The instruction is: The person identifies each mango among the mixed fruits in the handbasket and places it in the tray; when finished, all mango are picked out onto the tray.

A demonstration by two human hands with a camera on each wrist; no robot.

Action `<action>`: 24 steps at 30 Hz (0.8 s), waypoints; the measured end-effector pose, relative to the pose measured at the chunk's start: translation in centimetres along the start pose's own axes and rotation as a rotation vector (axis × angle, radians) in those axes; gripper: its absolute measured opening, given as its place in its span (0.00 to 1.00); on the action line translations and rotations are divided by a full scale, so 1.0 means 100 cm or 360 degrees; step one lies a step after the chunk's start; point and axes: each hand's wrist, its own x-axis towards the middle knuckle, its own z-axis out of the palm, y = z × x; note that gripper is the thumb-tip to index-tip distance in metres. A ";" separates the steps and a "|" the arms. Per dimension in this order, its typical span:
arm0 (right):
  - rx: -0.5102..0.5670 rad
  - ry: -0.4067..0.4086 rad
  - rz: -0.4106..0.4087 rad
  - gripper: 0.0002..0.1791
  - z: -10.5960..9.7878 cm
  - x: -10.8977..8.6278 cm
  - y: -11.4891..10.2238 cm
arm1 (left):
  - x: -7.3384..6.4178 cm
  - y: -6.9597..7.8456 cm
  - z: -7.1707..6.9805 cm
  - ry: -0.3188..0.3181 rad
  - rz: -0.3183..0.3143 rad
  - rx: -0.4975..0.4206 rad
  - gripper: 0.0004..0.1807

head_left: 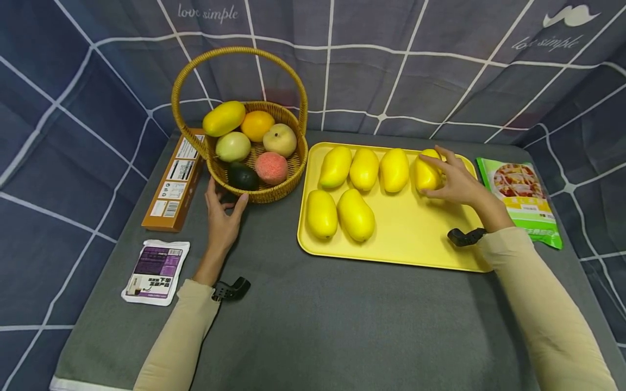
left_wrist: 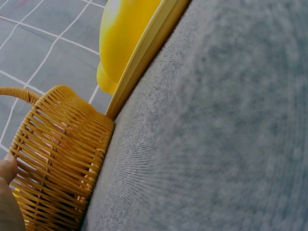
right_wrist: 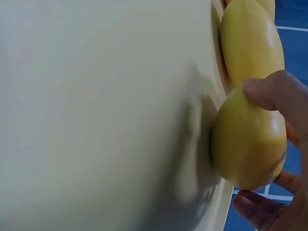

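A wicker basket (head_left: pixel 281 190) with a tall handle holds a mango (head_left: pixel 224 118), an orange (head_left: pixel 257 126), a green round fruit (head_left: pixel 233 146), a pale round fruit (head_left: pixel 280 140), a peach (head_left: pixel 271 168) and a dark avocado (head_left: pixel 242 176). My left hand (head_left: pixel 222 222) holds the basket's near-left side; its thumb (left_wrist: pixel 6 168) touches the rim, and the other fingertips are partly hidden. On a yellow tray (head_left: pixel 411 233) lie several yellow mangoes (head_left: pixel 356 215). At its back right, my right hand (head_left: pixel 459 182) grips one mango (right_wrist: pixel 250 139) between thumb and fingers.
Left of the basket lies a brown box (head_left: pixel 171 184), with a white and purple pouch (head_left: pixel 155 271) nearer the front. A green packet (head_left: pixel 525 201) lies against the tray's right side. Behind the grey tabletop (head_left: pixel 313 326) hangs a checked curtain (head_left: pixel 362 76).
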 end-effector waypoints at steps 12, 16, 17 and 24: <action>-0.0045 -0.0162 0.0047 0.50 0.002 0.005 0.002 | 0.000 -0.001 0.000 0.0003 0.0010 0.0016 0.43; -0.0032 -0.0172 0.0060 0.50 0.002 0.005 0.000 | 0.000 -0.002 0.000 0.0004 0.0029 0.0007 0.43; -0.0027 -0.0168 0.0055 0.50 0.003 0.005 0.000 | 0.000 -0.002 0.000 0.0006 0.0031 0.0005 0.43; 0.0029 -0.0159 0.0040 0.49 0.005 0.005 -0.001 | 0.001 -0.002 0.000 0.0014 0.0032 0.0004 0.43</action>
